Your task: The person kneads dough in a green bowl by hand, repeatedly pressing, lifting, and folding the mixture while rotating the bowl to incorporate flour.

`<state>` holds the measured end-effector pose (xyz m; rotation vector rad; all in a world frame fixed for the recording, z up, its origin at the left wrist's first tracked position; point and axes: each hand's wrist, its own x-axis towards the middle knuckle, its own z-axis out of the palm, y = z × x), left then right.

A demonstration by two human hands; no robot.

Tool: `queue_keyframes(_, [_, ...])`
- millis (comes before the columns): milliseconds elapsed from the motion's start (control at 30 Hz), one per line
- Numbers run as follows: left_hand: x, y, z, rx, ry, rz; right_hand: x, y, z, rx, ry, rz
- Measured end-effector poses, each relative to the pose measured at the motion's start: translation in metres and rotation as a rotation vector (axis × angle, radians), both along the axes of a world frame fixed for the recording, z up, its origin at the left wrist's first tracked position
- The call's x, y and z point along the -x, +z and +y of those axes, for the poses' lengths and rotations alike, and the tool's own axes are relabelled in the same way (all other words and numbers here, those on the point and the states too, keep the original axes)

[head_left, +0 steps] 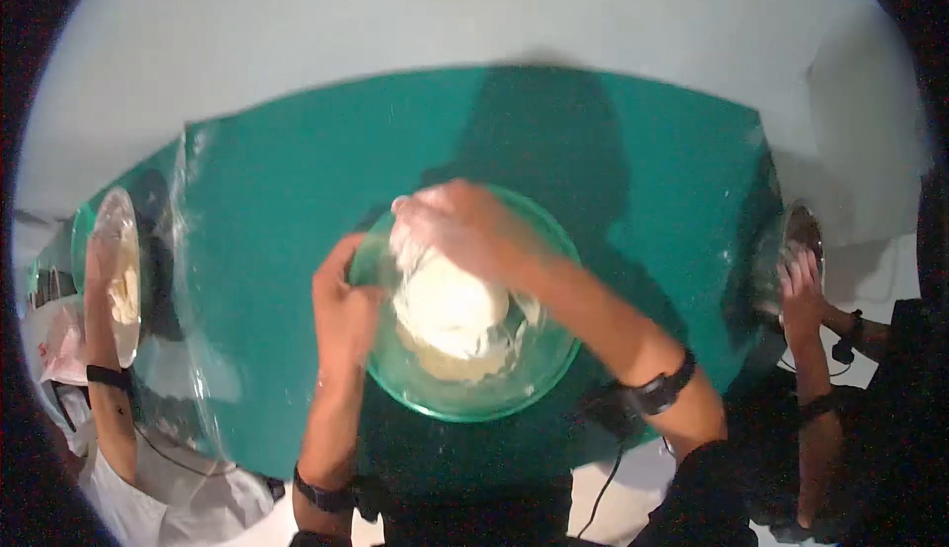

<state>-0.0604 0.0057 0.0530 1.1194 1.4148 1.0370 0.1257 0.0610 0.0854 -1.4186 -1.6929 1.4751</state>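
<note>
A translucent green bowl (465,411) stands in front of me on the green table. Inside it lies a large, pale lump of dough (453,300), with loose flour and smaller bits around its lower side. My left hand (346,300) grips the bowl's left rim, the thumb toward the inside. At the far left part of the bowl's interior, my right hand (460,231) is closed on the upper edge of the dough. Its fingers are coated white and somewhat blurred by motion, so their exact grip is partly hidden.
Green sheeting covers the table (297,171). At the left edge, another person's hand (102,260) is in a metal bowl (127,344) holding pale dough pieces. On the right, another person's hands (803,285) work at a bowl (803,219). A black cable (605,488) hangs near my body.
</note>
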Motion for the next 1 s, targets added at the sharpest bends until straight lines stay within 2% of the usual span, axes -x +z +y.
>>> queue_keyframes(100, [0.003, 0.001, -0.002, 0.061, -0.032, -0.033, -0.024, 0.015, -0.019, -0.264, 0.125, -0.350])
queue_keyframes(200, [0.003, 0.006, -0.002, 0.028, -0.065, -0.077, -0.028, 0.000, -0.050, -0.429, 0.027, -0.420])
queue_keyframes(300, [0.012, -0.011, -0.005, -0.025, -0.116, -0.179, -0.024, 0.019, -0.065, -0.019, -0.091, -0.417])
queue_keyframes(400, [0.005, -0.003, -0.008, 0.058, -0.054, -0.094, -0.018, 0.022, -0.085, 0.060, -0.151, -0.422])
queue_keyframes(433, [0.002, 0.005, -0.007, 0.058, -0.016, -0.178, -0.015, 0.027, -0.088, 0.072, -0.159, -0.388])
queue_keyframes(500, [0.001, 0.003, -0.011, 0.124, 0.021, -0.135, -0.007, 0.039, -0.096, 0.104, -0.168, -0.328])
queue_keyframes(567, [-0.003, 0.004, -0.008, 0.160, 0.064, -0.085, 0.008, 0.043, -0.089, 0.329, -0.225, -0.320])
queue_keyframes(633, [-0.011, 0.007, -0.011, 0.183, 0.113, -0.023, 0.021, 0.026, -0.087, 0.379, -0.217, -0.463])
queue_keyframes(700, [-0.016, 0.001, -0.011, 0.078, 0.140, 0.088, 0.033, 0.008, -0.079, 0.224, -0.138, -0.775])
queue_keyframes(733, [-0.017, -0.003, -0.011, 0.028, 0.157, 0.142, 0.040, 0.007, -0.076, 0.106, -0.235, -0.722])
queue_keyframes(800, [-0.020, -0.008, -0.009, 0.095, 0.216, 0.027, 0.055, 0.005, -0.070, -0.124, -0.415, -0.607])
queue_keyframes(833, [-0.023, -0.008, -0.006, 0.133, 0.252, -0.031, 0.058, 0.002, -0.069, -0.122, -0.401, -0.658])
queue_keyframes(933, [-0.041, -0.015, -0.001, -0.101, 0.281, 0.331, 0.057, -0.012, -0.072, -0.176, -0.338, -0.769])
queue_keyframes(1000, [-0.042, -0.011, 0.000, -0.045, 0.255, 0.356, 0.052, -0.020, -0.062, -0.252, -0.246, -0.767])
